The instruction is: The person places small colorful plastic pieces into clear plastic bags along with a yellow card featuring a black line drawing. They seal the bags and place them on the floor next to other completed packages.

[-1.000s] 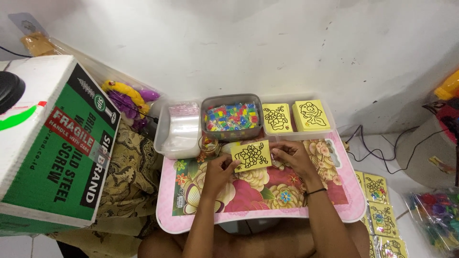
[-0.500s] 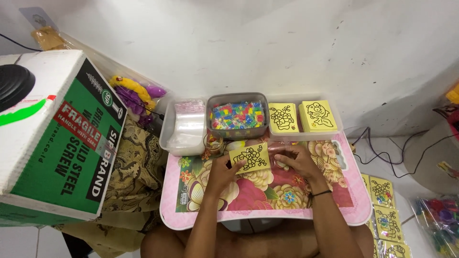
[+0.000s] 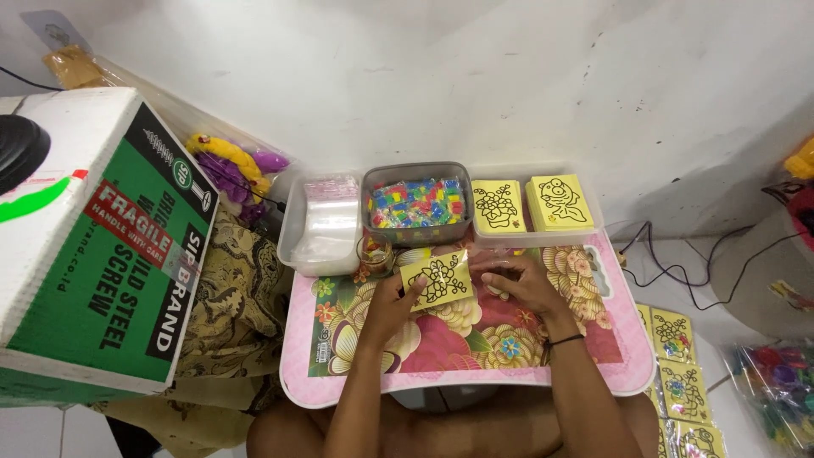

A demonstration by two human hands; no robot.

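At far left, big cardboard box w/ green side panel, white lettering, red slanted label; a black round thing sits on its top edge. Behind it, purple & yellow plush toy against the white wall. Brown patterned cloth hangs below the box.

Centre: small pink counter, top printed w/ big flowers, standing on white floor. Black cable runs along the floor at right, near a grey round object. Bottom right: row of yellow cards in clear sleeves on the floor, plus a clear bag of coloured bits.

Back edge of counter, L to R: clear tub w/ clear plastic sleeves inside; grey tub full of small multicolour packets; clear tray w/ two stacks of yellow cards, black outline drawings on top. Small glass jar stands just in front of the grey tub.

Left hand: grip closed on yellow card, thumb on its left edge; card has black outline drawing, is tilted, held just above the counter in front of the grey tub. Right hand: fingers curled low on the counter just right of the card, touching its right edge; can't tell if it pinches anything. Black band on right wrist.
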